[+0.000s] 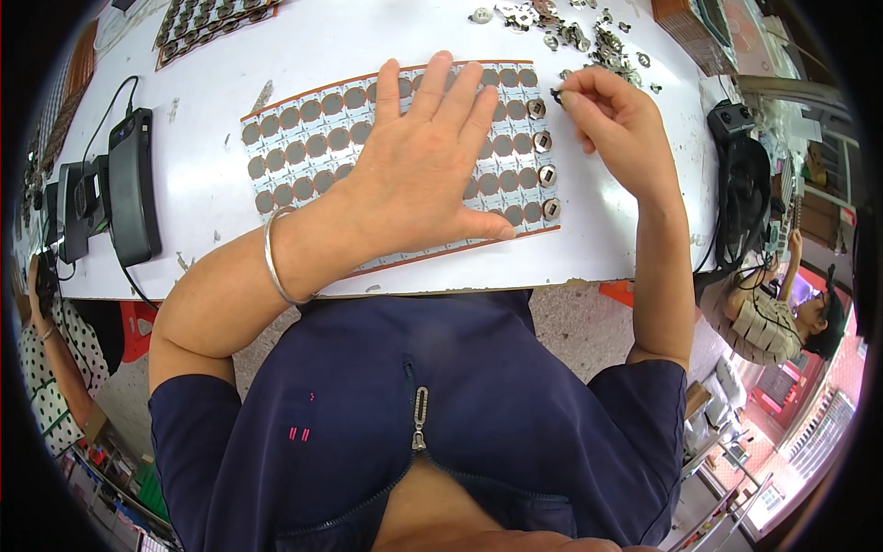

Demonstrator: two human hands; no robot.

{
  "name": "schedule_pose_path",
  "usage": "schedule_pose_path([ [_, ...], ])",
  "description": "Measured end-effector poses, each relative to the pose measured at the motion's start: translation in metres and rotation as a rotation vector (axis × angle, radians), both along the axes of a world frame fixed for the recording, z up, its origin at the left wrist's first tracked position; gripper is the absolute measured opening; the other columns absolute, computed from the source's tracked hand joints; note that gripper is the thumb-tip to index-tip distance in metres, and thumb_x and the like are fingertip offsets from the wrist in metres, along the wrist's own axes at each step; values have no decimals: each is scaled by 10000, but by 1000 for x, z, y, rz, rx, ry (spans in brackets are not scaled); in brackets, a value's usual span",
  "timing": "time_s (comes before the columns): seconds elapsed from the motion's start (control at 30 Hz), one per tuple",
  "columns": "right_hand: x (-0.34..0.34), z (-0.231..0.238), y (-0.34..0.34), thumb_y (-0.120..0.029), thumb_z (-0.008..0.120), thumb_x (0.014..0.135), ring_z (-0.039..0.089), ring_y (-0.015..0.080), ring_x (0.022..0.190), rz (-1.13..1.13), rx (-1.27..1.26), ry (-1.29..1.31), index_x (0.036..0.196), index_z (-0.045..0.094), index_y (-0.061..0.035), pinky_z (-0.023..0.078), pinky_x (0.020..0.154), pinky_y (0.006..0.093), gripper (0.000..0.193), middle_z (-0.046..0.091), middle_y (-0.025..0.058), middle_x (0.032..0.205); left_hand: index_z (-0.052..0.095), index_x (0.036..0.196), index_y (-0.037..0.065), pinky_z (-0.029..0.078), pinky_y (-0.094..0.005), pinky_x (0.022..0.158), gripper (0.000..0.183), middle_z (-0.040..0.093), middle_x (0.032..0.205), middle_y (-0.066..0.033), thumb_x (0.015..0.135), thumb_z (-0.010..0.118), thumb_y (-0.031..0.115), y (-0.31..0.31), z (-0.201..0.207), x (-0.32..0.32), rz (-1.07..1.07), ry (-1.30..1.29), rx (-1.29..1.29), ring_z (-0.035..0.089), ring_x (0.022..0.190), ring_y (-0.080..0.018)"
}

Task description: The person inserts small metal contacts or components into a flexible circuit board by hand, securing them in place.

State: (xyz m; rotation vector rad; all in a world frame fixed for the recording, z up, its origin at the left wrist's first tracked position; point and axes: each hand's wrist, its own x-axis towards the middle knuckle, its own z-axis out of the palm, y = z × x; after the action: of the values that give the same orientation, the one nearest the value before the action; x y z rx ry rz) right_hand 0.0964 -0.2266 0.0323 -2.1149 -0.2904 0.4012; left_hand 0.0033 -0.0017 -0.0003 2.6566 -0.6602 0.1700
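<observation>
A panel of small round circuit boards (316,147) in rows, with brown edge strips, lies on the white table in front of me. My left hand (428,152) rests flat across its middle, fingers spread, hiding part of the rows. Along the right-hand column sit several metal battery clips (543,142), one on each of several round boards. My right hand (618,124) is just beyond the panel's right edge, thumb and forefinger pinching a small dark metal clip (556,96). The fingers partly cover that piece.
Loose metal clips (602,46) lie scattered at the back right. Another panel (207,20) lies at the back left. A black device with cables (134,184) stands on the left; a black bag-like item (743,189) is on the right. People sit at both sides.
</observation>
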Motion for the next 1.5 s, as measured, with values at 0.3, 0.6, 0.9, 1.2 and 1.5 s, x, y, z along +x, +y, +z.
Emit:
schedule_pose_path([
  [0.3,28,-2,22,-163,678,909,557,70,659,101,-185,-36,977,743,-44,462,603,236,152,633,-10,726,449,1412,-97,171,-692,1136,1152,379,1513,-290,647,794,692,1,0,0,3,8,-2,284,1446,-480],
  [0.6,40,3,26,-141,705,922,481,18,618,274,-268,-97,1004,722,-48,378,517,196,125,614,-49,740,453,1408,-95,166,-697,1133,1146,382,1510,-291,650,792,695,0,0,0,2,9,5,292,1441,-482],
  [0.9,29,-8,28,-164,743,843,654,146,725,127,-207,-258,956,745,-25,524,680,304,179,706,81,770,457,1404,-98,173,-688,1134,1147,391,1503,-293,646,792,695,0,1,1,3,1,0,305,1432,-481],
  [1.2,7,-20,28,-197,798,813,594,133,700,3,-209,-375,1021,760,-39,521,679,286,264,695,60,919,456,1408,-97,171,-684,1137,1146,389,1506,-291,644,794,689,0,2,0,3,2,-6,293,1444,-479],
  [1.5,4,-27,31,-116,785,823,609,125,707,-14,-122,-403,983,752,-24,521,673,274,188,662,42,859,449,1417,-92,158,-689,1145,1153,376,1516,-289,646,794,693,1,2,0,10,20,-3,280,1452,-479],
])
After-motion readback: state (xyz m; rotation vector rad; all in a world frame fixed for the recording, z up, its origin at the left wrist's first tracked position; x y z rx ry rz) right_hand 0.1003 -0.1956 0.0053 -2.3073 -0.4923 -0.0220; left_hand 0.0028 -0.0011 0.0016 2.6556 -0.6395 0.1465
